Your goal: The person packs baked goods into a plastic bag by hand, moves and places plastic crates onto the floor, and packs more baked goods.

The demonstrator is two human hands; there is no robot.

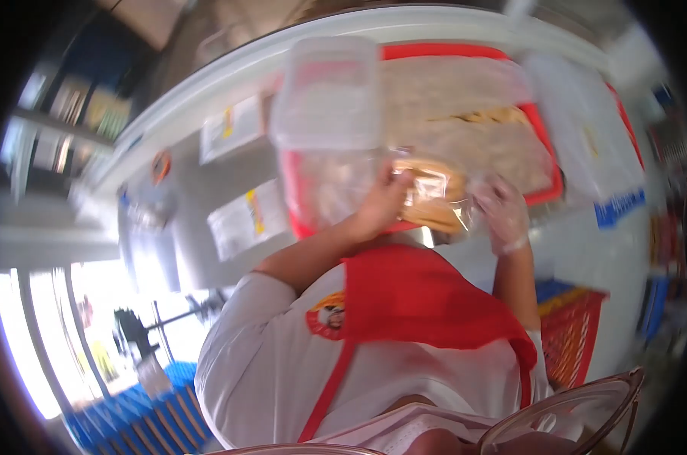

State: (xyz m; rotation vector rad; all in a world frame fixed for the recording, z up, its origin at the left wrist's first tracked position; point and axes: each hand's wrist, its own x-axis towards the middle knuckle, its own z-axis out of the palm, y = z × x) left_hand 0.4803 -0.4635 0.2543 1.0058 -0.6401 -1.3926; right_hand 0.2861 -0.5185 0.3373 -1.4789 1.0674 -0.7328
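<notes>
My left hand is closed on the left edge of a clear plastic bag filled with tan, flat-looking pieces. On the bag's right side, my right hand, in a see-through glove, pinches the clear edge. Behind the bag lies a red tray with a pale, crumbly-looking layer in it and a tan strip on top. A translucent plastic container stands over the tray's left part. Motion blur hides finer detail.
White packs with yellow labels lie left of the tray. A large clear plastic bag and a blue label are at the right. An orange-red basket stands low right, and blue crates low left.
</notes>
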